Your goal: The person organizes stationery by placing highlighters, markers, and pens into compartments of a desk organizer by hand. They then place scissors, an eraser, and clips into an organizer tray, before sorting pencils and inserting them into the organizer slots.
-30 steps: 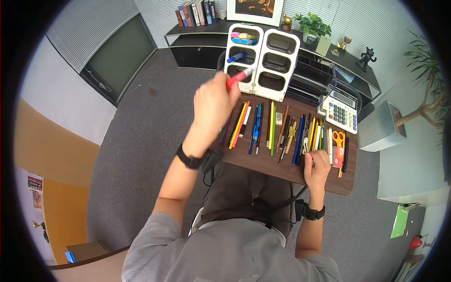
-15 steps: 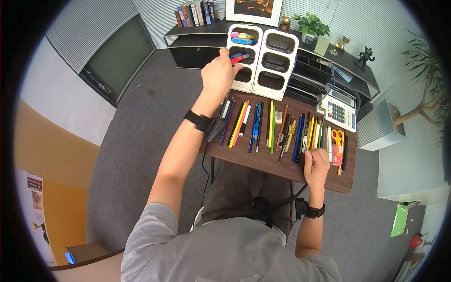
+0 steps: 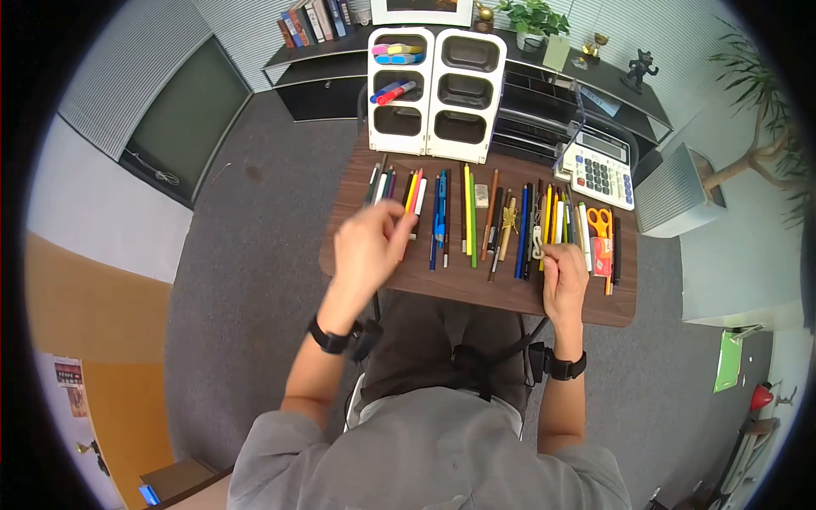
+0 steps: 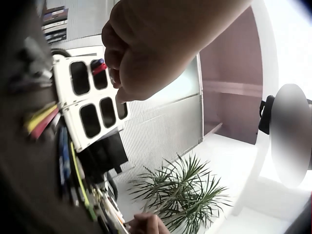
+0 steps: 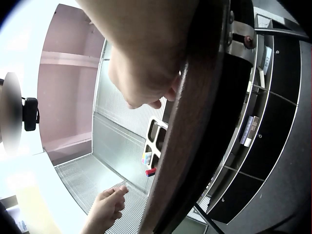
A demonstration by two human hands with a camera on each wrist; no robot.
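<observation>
My left hand (image 3: pixel 370 246) hovers over the left end of the brown desk (image 3: pixel 476 293), its fingers loosely curled and holding nothing. In the left wrist view the left hand (image 4: pixel 146 48) is empty too. A red marker (image 3: pixel 398 92) lies beside a blue one in the middle left compartment of the white organiser (image 3: pixel 399 144). That red marker (image 4: pixel 100 68) also shows in the left wrist view. My right hand (image 3: pixel 565 274) rests on the desk near its front edge, fingers bent, touching the near ends of the pens. In the right wrist view the right hand (image 5: pixel 146 68) sits on the desk edge (image 5: pixel 195 126).
A long row of pens and pencils (image 3: pixel 472 217) lies across the desk. Orange scissors (image 3: pixel 600 223) and a calculator (image 3: pixel 599 174) sit at the right end. Highlighters fill the organiser's top left compartment. A black shelf unit with books and a plant stands behind.
The left hand has let the red marker go in the organiser compartment and has drawn back toward me, empty, over the desk's left end. The right hand has stayed put.
</observation>
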